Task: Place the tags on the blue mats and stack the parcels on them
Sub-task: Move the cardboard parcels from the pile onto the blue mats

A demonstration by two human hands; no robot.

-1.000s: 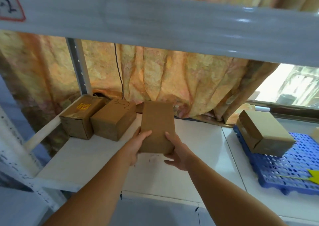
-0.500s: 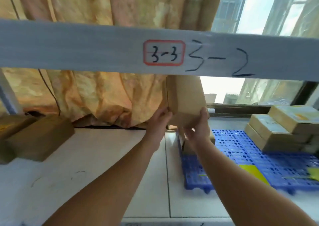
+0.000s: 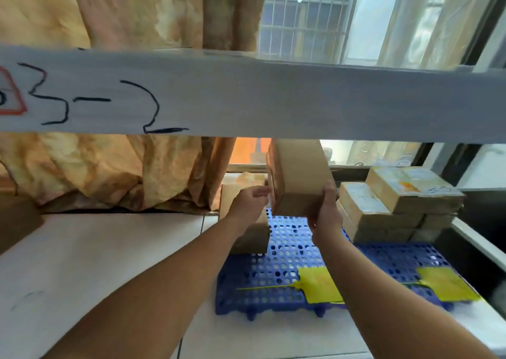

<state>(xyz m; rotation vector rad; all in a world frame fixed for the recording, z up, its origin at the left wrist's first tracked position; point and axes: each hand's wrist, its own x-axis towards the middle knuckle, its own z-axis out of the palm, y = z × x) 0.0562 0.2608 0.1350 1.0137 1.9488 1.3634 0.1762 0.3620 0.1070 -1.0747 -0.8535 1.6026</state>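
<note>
A brown cardboard parcel [image 3: 299,176] hangs tilted in the air above the blue mat [image 3: 284,260]. My right hand [image 3: 325,216] grips its near right corner. My left hand [image 3: 250,201] is at its left edge, fingers loosely curled, barely touching. Behind my left wrist another brown parcel [image 3: 250,238] stands on the mat's back left corner. One yellow tag [image 3: 319,284] lies on the mat's front. A second yellow tag [image 3: 445,283] lies on the mat further right. Several parcels [image 3: 394,205] are stacked at the back right.
A white shelf beam [image 3: 246,98] marked "3-2" crosses the view above the held parcel. White shelf surface [image 3: 95,262] stretches to the left. An orange curtain [image 3: 109,167] hangs behind, and a window is at the right. A brown box edge [image 3: 16,221] shows at far left.
The parcel went from the left of the shelf rightward and now hangs over the blue mat. My view turned right with it. My left hand has loosened from the parcel's side.
</note>
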